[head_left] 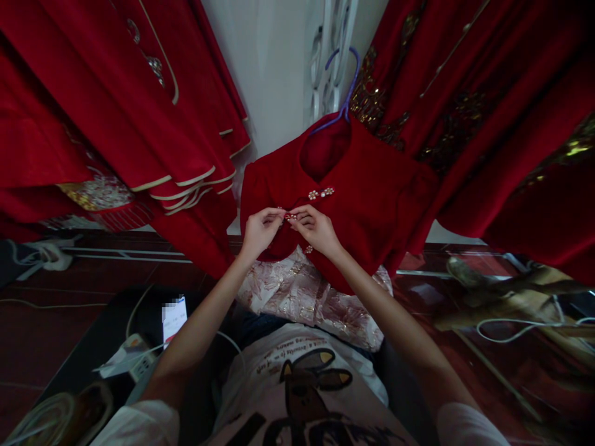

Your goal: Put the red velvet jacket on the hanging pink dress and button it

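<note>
A red velvet jacket hangs on a purple hanger in front of me. It has pearl flower fastenings down its slanted front. My left hand and my right hand meet at the middle fastening. Both hands pinch it between thumb and fingers. A pale pink patterned skirt shows under the jacket's hem.
More red garments with gold trim hang at left and right. White cables and a power strip lie on the dark floor. A white wall is behind the jacket.
</note>
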`<state>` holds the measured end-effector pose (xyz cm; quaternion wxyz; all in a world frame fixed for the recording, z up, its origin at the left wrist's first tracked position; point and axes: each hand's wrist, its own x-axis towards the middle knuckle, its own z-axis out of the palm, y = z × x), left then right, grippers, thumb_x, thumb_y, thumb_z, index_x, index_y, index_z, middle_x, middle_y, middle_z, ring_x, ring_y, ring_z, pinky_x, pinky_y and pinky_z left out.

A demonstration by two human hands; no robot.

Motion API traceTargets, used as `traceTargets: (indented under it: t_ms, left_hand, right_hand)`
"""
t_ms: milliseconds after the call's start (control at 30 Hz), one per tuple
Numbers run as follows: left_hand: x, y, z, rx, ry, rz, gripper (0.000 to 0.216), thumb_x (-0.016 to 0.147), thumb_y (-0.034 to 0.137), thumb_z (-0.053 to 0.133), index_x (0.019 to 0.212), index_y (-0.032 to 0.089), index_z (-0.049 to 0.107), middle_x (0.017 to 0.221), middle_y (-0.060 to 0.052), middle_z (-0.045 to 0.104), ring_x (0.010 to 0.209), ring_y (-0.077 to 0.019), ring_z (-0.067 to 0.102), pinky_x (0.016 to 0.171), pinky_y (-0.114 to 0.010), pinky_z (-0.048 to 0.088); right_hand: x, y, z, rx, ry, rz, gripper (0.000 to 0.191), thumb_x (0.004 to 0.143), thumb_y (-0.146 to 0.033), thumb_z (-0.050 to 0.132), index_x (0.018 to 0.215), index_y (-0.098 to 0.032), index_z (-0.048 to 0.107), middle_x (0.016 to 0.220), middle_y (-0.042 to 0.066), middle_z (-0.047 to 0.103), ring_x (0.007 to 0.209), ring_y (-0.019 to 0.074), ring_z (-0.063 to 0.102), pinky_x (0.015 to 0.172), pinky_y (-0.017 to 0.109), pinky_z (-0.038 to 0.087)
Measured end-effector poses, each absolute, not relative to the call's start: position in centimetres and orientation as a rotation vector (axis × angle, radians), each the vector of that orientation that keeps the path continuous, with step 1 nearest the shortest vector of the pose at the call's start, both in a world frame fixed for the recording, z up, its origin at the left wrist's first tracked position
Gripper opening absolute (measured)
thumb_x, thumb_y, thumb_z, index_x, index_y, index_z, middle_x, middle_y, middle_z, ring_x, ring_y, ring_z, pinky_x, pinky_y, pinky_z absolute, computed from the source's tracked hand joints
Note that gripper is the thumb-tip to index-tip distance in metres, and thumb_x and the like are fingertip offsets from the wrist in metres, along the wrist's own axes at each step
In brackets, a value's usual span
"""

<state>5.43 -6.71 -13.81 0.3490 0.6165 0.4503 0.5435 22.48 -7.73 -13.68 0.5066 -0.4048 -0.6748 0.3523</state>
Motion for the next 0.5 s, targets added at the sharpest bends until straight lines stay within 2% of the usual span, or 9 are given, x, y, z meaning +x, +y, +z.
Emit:
traceTargets:
  t_ms: [267,500]
  left_hand:
    - [5.4,-7.4,-13.4,1.668,1.151,1.408,0.028,0.074,0.03,0.072,0.097,0.014,0.073,0.094,-0.008,0.076,0.079,-0.0143,0.071,0.076,-0.026,0.059]
    - [5.2,-7.3,-13.4,1.74,1.217,1.432,0.026,0.077,0.028,0.068,0.098,0.015,0.076,0.097,-0.009,0.077,0.076,-0.0157,0.073,0.076,-0.029,0.061]
  right_hand:
    - [21.7,-7.7,-13.9,-1.024,-1.638,0.704,0.019,0.085,-0.032,0.062,0.1,-0.021,0.067,0.085,0.002,0.066,0.07,0.0111,0.063,0.063,0.022,0.055]
    - [20.8,-8.0,-14.0,-1.045,-1.591,0.593,0.02,0.09,-0.035,0.058,0.099,-0.02,0.067,0.092,0.005,0.067,0.077,0.013,0.065,0.065,0.023,0.056]
